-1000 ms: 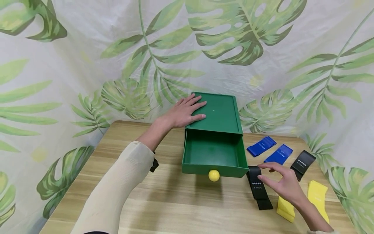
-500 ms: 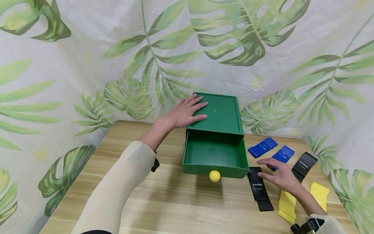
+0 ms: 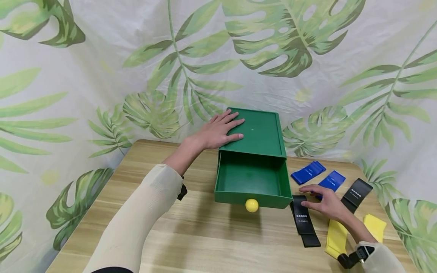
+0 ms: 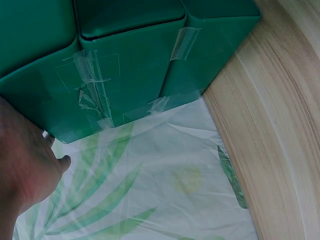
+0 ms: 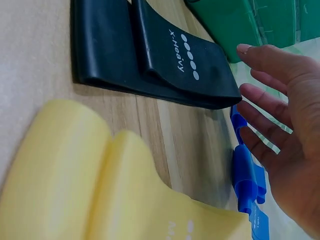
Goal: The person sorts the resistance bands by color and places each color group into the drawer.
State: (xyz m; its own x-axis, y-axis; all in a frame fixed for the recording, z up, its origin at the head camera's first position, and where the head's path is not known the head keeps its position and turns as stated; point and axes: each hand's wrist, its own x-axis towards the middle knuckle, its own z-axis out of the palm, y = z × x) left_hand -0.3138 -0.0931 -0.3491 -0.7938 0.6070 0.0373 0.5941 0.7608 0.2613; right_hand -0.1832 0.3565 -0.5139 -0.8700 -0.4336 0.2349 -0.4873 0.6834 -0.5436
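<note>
A green drawer box (image 3: 263, 131) stands on the wooden table, its top drawer (image 3: 232, 198) pulled out at the front by a yellow ball knob (image 3: 252, 205). Nothing lies inside that drawer. My left hand (image 3: 216, 132) rests on the box's top at its left edge, fingers spread. To the right of the drawer, my right hand (image 3: 326, 204) hovers beside a folded black resistance band (image 3: 304, 222), thumb and forefinger parted with nothing between them. In the right wrist view this black band (image 5: 175, 60) reads "X-Heavy", and the relaxed fingertips overlap its end.
Two blue bands (image 3: 308, 172) lie folded behind the right hand, and another black band (image 3: 358, 191) is to its right. Two yellow bands (image 3: 336, 237) are partly covered by the right forearm. Clear tape (image 4: 90, 75) joins the box's green sections. A leaf-print cloth (image 3: 205, 57) hangs behind.
My right hand has shifted slightly back and to the right, off the black band's far end, and its cuff now shows. The left hand stays put on the box.
</note>
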